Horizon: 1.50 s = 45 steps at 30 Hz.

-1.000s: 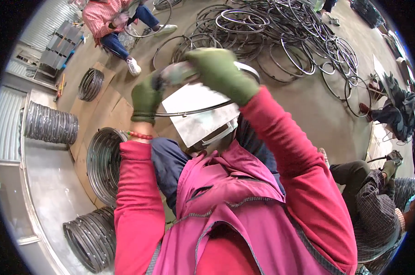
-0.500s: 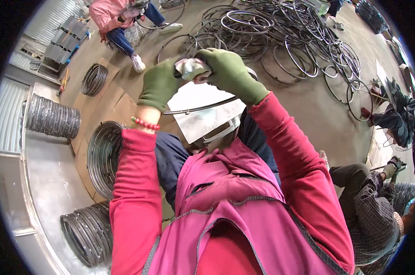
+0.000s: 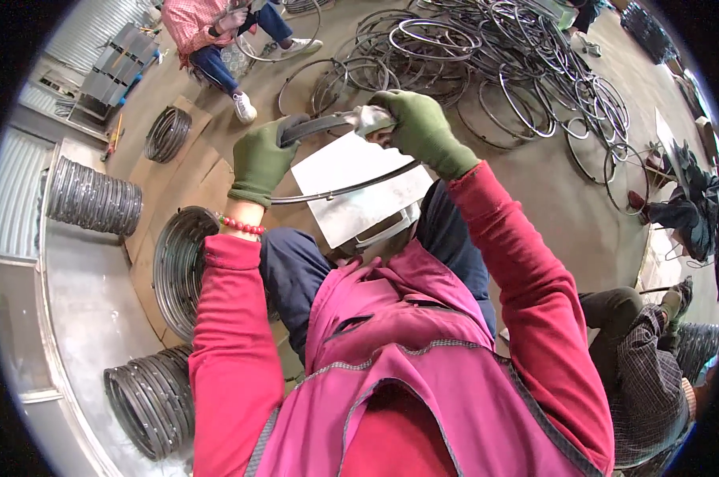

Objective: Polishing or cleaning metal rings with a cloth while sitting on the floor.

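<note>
A dark wheel rim (image 3: 343,191) is held up in front of me, above my knees. My left hand (image 3: 261,161), in a green glove, is closed around its left side. On the far side of the rim, my gloved right hand (image 3: 427,133) presses a crumpled pale rag (image 3: 373,119) around it. The bare far stretch of rim shows between the two hands. Below the rim, a white board (image 3: 359,211) lies across a support between my legs.
A tangled heap of rims (image 3: 494,67) covers the floor ahead. Stacked rims stand at my left, including a near stack (image 3: 153,401) and a coil (image 3: 183,270) by my leg. A co-worker (image 3: 200,32) sits far left; another (image 3: 645,374) is close at right.
My hands have moved apart along the rim, the left one leftward and the right one rightward with the rag. More of the far stretch of rim now shows between them.
</note>
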Tool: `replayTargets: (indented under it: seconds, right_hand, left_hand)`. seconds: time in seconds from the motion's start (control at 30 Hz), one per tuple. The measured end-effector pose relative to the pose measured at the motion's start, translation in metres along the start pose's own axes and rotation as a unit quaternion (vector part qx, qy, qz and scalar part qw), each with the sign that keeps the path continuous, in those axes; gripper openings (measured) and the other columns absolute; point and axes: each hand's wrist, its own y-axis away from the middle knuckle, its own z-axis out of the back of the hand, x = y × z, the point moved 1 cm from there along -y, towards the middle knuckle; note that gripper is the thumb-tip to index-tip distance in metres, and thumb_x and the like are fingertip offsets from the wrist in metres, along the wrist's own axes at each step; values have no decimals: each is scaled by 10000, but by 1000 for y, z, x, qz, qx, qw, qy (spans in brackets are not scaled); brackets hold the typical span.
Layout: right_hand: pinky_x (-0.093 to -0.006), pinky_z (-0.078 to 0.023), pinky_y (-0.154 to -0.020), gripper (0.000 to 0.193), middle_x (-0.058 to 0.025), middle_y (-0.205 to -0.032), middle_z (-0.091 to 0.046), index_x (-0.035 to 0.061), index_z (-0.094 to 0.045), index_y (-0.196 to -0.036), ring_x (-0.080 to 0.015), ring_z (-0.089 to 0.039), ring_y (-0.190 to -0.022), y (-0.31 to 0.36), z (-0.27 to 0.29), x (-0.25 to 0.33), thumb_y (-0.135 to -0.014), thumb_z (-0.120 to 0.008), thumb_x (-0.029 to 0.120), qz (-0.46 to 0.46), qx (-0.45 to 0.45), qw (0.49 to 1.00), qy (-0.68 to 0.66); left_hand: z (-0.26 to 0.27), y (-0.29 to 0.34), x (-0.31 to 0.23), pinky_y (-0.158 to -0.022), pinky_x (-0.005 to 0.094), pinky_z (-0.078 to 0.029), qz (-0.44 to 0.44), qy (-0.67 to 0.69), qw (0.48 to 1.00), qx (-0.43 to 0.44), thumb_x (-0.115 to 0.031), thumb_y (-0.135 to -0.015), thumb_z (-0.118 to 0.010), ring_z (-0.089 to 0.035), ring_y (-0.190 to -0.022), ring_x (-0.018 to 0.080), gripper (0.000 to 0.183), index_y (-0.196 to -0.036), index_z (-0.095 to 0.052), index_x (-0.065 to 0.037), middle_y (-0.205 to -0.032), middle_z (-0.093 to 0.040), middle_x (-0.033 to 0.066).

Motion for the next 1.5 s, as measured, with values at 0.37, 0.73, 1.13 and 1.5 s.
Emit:
replayTargets:
  seconds: [0.37,0.73,1.13,1.5]
  right_hand:
    - [-380,-501,-605,264,-82,-745,-641,136,-636,-840,-259,-645,-732,-35,-6,60,-678,-684,339,1,-32,993,115]
    - [-287,-482,-793,498,-43,-958,-649,12,-538,-1107,-100,-590,-885,57,-72,-83,-672,-760,109,-145,16,894,-424]
    - [-388,-500,-661,289,-84,-851,-647,128,-609,-917,-251,-644,-783,-44,-17,55,-676,-697,261,68,-98,988,95]
    - [-381,-495,-714,483,-118,-869,-630,81,-582,-1014,-285,-616,-843,14,-28,-25,-613,-767,276,-140,-87,980,-108]
  left_hand:
    - [-3,-21,-9,-665,386,-480,5,21,1000,20,-180,-721,-649,-607,-800,313,285,-1006,-629,-162,-862,-633,114]
    - [-1,16,88,-600,332,-469,53,103,991,-72,-198,-749,-651,-623,-674,246,261,-1003,-659,-139,-759,-642,117]
    - [6,-11,19,-651,379,-490,70,-53,996,22,-176,-773,-619,-623,-785,300,247,-1017,-635,-143,-872,-641,127]
    - [2,11,63,-666,335,-489,95,47,993,-57,-153,-752,-660,-648,-794,243,290,-1039,-638,-113,-887,-653,128]
